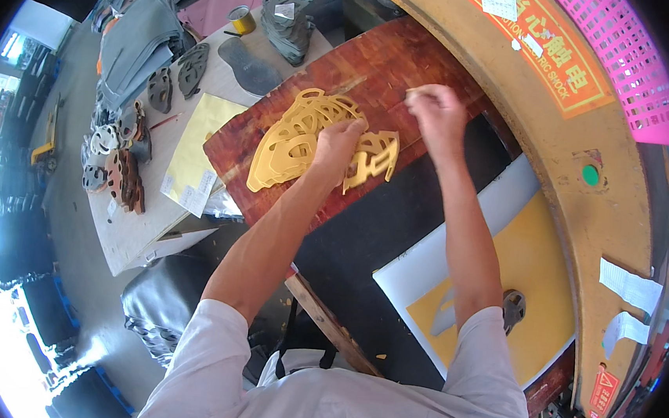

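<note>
Several flat yellow cut-out pieces (276, 153), with curved slots and openings, lie overlapping on a worn reddish wooden board (386, 56). My left hand (340, 143) is closed at their right side, its fingers gripping a slotted yellow piece (376, 157) that reaches to the board's near edge. Its fingertips are partly hidden. Raised to the right of the pieces, over the board, is my right hand (440, 111), somewhat blurred, with thumb and fingers pinched together. A small pale bit seems to show at its fingertips, too small to name.
On the left, a pale table (140, 229) carries grey and brown cut pieces, a yellow sheet (202, 140) and a tin (242, 19). A curved tan machine frame (566, 160) borders the right, beneath a pink basket (636, 68). A yellow-and-white sheet (538, 264) lies near my right forearm.
</note>
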Motion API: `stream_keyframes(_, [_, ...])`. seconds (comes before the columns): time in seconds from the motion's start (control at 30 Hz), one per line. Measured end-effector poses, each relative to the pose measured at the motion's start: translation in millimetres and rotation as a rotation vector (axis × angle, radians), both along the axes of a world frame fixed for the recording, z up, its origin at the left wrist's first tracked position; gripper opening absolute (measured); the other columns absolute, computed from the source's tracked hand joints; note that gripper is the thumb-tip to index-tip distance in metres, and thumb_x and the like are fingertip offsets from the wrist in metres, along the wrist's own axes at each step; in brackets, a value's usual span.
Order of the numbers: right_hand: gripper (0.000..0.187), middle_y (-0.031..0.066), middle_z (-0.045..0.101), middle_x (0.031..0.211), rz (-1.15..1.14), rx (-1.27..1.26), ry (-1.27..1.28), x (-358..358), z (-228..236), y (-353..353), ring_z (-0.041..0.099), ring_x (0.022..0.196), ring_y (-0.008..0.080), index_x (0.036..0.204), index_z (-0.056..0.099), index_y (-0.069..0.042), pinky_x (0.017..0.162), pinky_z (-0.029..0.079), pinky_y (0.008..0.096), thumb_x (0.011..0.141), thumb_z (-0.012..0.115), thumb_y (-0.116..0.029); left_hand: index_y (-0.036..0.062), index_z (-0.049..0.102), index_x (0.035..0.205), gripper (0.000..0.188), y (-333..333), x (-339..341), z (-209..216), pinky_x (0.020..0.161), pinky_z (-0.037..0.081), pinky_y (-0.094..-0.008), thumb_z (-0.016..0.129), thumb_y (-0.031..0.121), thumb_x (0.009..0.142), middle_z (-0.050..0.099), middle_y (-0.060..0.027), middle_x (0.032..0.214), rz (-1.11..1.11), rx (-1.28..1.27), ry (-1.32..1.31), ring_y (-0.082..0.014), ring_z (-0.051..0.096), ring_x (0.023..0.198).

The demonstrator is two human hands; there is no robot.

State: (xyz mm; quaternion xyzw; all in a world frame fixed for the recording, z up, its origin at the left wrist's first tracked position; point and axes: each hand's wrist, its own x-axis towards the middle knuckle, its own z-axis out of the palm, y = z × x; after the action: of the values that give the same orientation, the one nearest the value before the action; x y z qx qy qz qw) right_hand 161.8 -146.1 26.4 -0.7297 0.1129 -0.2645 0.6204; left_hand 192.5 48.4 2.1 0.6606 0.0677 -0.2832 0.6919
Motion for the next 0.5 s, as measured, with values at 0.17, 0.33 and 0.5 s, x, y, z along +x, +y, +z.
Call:
stream_keyframes(0.17, [0.017, 0.0022, 0.068, 0.082, 0.053, 0.328, 0.234, -82.0, 39.5, -12.5, 0.061, 0.068, 0.0083, 0.109, 0.070, 0.000, 0.062, 0.049, 0.0254, 0.093, 0.073, -0.006, 0.0000, 0.071, 0.120, 0.061, 26.3, -69.3, 56.3, 0.084, 0.055, -0.0370, 0.046, 0.055, 0.111, 0.071, -0.0095, 0.099, -0.450, 0.190, -0.216, -0.0160, 0.066, 0.093])
stream_keyframes(0.33, [0.012, 0.0032, 0.071, 0.092, 0.360, 0.504, 0.562, -254.0, 31.5, 63.8, 0.069, 0.081, 0.0121, 0.106, 0.072, -0.001, 0.077, 0.057, 0.0290, 0.099, 0.066, -0.009, 0.0003, 0.077, 0.110, 0.050, 97.6, -182.7, 86.1, 0.071, 0.050, -0.0254, 0.069, 0.049, 0.103, 0.069, 0.0008, 0.091, -0.724, 0.163, 0.281, -0.0051, 0.058, 0.082])
stream_keyframes(0.5, [0.015, 0.0096, 0.068, 0.113, 0.046, 1.251, 0.701, -368.9, 29.1, 142.0, 0.071, 0.097, 0.0229, 0.119, 0.058, -0.007, 0.084, 0.064, 0.0439, 0.107, 0.059, -0.016, -0.0012, 0.068, 0.132, 0.039, 115.9, -241.8, 91.1, 0.082, 0.052, -0.0241, 0.066, 0.029, 0.107, 0.070, -0.0004, 0.103, -0.805, 0.021, 0.342, -0.0064, 0.061, 0.094])
